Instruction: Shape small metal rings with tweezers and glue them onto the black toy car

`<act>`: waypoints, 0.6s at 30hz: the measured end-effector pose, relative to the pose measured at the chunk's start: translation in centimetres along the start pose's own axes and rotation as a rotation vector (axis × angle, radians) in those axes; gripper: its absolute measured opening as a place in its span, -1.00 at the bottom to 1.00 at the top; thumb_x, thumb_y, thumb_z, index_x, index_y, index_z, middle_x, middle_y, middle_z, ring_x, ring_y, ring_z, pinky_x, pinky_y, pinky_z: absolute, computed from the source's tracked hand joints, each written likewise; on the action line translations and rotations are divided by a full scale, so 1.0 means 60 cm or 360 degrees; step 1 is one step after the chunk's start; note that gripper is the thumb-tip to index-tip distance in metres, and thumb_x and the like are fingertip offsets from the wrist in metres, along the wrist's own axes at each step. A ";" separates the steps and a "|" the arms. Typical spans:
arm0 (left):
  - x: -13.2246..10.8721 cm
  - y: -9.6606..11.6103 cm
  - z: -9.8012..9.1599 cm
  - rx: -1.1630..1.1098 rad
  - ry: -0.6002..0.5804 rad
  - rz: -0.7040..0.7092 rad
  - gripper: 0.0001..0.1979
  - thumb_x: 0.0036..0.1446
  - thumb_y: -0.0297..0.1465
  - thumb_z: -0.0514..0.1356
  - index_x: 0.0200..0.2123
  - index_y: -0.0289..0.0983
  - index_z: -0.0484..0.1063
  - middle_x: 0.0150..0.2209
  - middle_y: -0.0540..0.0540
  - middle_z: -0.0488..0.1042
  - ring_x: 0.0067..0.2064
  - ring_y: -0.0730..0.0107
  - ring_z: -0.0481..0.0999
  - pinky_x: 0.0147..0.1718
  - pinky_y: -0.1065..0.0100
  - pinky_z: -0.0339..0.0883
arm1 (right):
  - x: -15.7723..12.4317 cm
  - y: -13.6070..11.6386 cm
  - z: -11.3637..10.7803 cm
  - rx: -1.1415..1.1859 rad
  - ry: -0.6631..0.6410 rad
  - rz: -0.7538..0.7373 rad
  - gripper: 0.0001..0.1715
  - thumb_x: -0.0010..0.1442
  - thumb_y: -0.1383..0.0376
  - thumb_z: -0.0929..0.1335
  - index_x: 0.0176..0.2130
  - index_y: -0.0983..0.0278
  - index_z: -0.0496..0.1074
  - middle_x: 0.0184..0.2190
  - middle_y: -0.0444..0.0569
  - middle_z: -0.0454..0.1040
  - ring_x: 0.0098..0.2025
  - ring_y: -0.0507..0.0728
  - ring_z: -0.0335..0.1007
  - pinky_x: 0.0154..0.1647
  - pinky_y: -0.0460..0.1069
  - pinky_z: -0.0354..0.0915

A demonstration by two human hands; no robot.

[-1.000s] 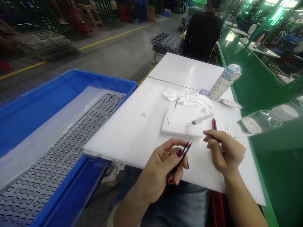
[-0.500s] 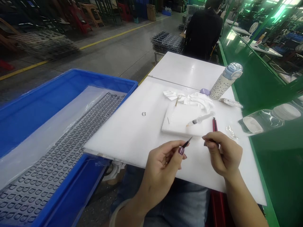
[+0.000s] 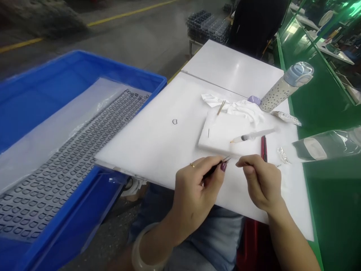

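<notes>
My left hand [image 3: 199, 195] is closed around black fine-tipped tweezers [image 3: 212, 171], whose thin points stick out past the thumb toward the right. Just across from the tips, my right hand [image 3: 261, 182] is curled with thumb and forefinger together; anything between them is hidden. Both hands are over the near part of the white table [image 3: 152, 143]. Beyond them lies a white foam pad [image 3: 222, 128] with a needle-like pin and a syringe [image 3: 252, 135] with an orange tip. A small black ring-shaped part [image 3: 175, 121] lies alone on the table to the left.
On the left, a blue tray [image 3: 81, 60] holds a sheet with rows of small black outlined parts [image 3: 70, 162]. A red-black pen-like tool [image 3: 264, 148], a white cloth [image 3: 239, 109], a dotted bottle [image 3: 278, 92] and a clear bottle [image 3: 327, 145] stand or lie right. A person [image 3: 255, 26] sits ahead.
The view has tilted down and shifted. My left hand has turned the tweezers so their points sit closer to my right hand. The dark thing seen in my right hand earlier no longer shows.
</notes>
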State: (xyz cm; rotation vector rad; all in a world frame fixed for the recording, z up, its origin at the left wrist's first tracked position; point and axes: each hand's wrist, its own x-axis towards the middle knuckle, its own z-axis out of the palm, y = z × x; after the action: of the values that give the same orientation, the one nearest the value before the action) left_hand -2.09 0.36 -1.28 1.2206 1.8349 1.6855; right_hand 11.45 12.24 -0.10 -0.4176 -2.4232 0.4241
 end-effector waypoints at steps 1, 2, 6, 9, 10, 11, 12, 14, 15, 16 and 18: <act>0.000 0.004 0.001 0.0068 -0.0014 0.0057 -0.85 0.36 -0.41 0.21 -0.21 -0.29 0.60 -0.42 -0.02 0.62 -0.50 0.50 0.43 -0.49 0.44 0.29 | 0.000 0.000 0.001 -0.0002 -0.0018 0.0004 -0.72 0.52 0.27 0.16 -0.22 0.20 0.35 -0.53 -0.23 0.44 -0.66 -0.06 0.21 -0.62 -0.11 0.10; -0.001 0.007 0.002 0.0130 -0.0037 0.0102 -0.83 0.37 -0.40 0.21 -0.21 -0.30 0.60 -0.43 -0.04 0.63 -0.52 0.50 0.40 -0.51 0.43 0.27 | 0.000 0.000 0.001 -0.0001 -0.0031 0.0004 -0.70 0.53 0.25 0.15 -0.23 0.20 0.34 -0.53 -0.22 0.44 -0.65 -0.05 0.24 -0.62 -0.11 0.11; -0.005 0.014 0.005 0.0239 -0.0106 0.0187 -0.78 0.39 -0.39 0.17 -0.26 -0.30 0.61 -0.48 -0.04 0.62 -0.56 0.48 0.39 -0.54 0.40 0.21 | -0.003 0.000 0.003 0.0041 0.0001 -0.0051 -0.67 0.54 0.19 0.15 -0.23 0.20 0.34 -0.51 -0.20 0.46 -0.58 -0.04 0.35 -0.58 -0.12 0.16; -0.006 0.014 0.003 0.0226 -0.0111 0.0195 -0.79 0.39 -0.39 0.17 -0.24 -0.28 0.61 -0.45 -0.05 0.64 -0.53 0.44 0.46 -0.53 0.40 0.23 | -0.004 0.001 0.002 0.0074 0.0037 -0.0077 -0.66 0.54 0.20 0.15 -0.24 0.21 0.35 -0.51 -0.19 0.46 -0.57 -0.03 0.36 -0.58 -0.12 0.18; -0.006 0.015 0.002 0.0218 -0.0119 0.0197 -0.79 0.39 -0.39 0.17 -0.23 -0.28 0.61 -0.42 -0.07 0.66 -0.51 0.43 0.50 -0.52 0.40 0.24 | -0.004 0.001 0.002 0.0082 0.0041 -0.0081 -0.66 0.54 0.20 0.15 -0.24 0.21 0.35 -0.51 -0.18 0.46 -0.57 -0.03 0.36 -0.58 -0.11 0.19; -0.006 0.016 0.001 0.0214 -0.0131 0.0198 -0.79 0.39 -0.39 0.17 -0.22 -0.29 0.61 -0.39 -0.09 0.68 -0.49 0.42 0.53 -0.52 0.41 0.25 | -0.004 0.002 0.001 0.0088 0.0046 -0.0086 -0.66 0.54 0.20 0.15 -0.24 0.21 0.35 -0.51 -0.18 0.47 -0.57 -0.03 0.36 -0.58 -0.11 0.19; -0.005 0.017 0.000 0.0212 -0.0140 0.0206 -0.80 0.39 -0.40 0.17 -0.21 -0.30 0.61 -0.36 -0.11 0.69 -0.47 0.41 0.55 -0.51 0.41 0.26 | -0.004 0.002 0.001 0.0091 0.0049 -0.0087 -0.65 0.54 0.19 0.15 -0.24 0.21 0.36 -0.51 -0.18 0.47 -0.57 -0.04 0.36 -0.58 -0.12 0.20; -0.004 0.019 -0.003 0.0217 -0.0156 0.0226 -0.80 0.39 -0.42 0.17 -0.20 -0.33 0.61 -0.34 -0.13 0.70 -0.46 0.41 0.58 -0.52 0.41 0.26 | -0.004 0.002 -0.001 0.0091 0.0050 -0.0073 -0.64 0.54 0.18 0.15 -0.25 0.22 0.37 -0.51 -0.18 0.48 -0.57 -0.04 0.37 -0.57 -0.12 0.20; -0.004 0.021 -0.004 0.0220 -0.0158 0.0241 -0.79 0.40 -0.42 0.17 -0.20 -0.35 0.61 -0.35 -0.14 0.70 -0.47 0.41 0.58 -0.52 0.41 0.26 | -0.004 0.002 -0.002 0.0095 0.0047 -0.0065 -0.64 0.54 0.18 0.15 -0.25 0.22 0.37 -0.50 -0.18 0.49 -0.57 -0.04 0.37 -0.57 -0.12 0.21; -0.004 0.022 -0.005 0.0223 -0.0163 0.0252 -0.78 0.40 -0.42 0.17 -0.20 -0.36 0.62 -0.36 -0.13 0.69 -0.47 0.42 0.58 -0.53 0.41 0.27 | -0.003 0.002 -0.003 0.0103 0.0043 -0.0060 -0.63 0.54 0.18 0.16 -0.25 0.22 0.38 -0.50 -0.17 0.49 -0.57 -0.04 0.37 -0.58 -0.12 0.21; -0.003 0.024 -0.006 0.0231 -0.0178 0.0266 -0.77 0.41 -0.43 0.15 -0.21 -0.36 0.62 -0.37 -0.12 0.69 -0.47 0.42 0.58 -0.52 0.42 0.28 | -0.003 0.002 -0.004 0.0119 0.0030 -0.0070 -0.63 0.54 0.18 0.16 -0.26 0.22 0.38 -0.51 -0.18 0.48 -0.58 -0.04 0.35 -0.58 -0.13 0.21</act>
State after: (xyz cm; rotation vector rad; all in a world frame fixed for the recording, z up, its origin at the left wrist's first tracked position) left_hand -1.76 -0.15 0.09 1.5344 1.8595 1.5544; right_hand 11.77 12.29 -0.07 -0.3341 -2.3851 0.4877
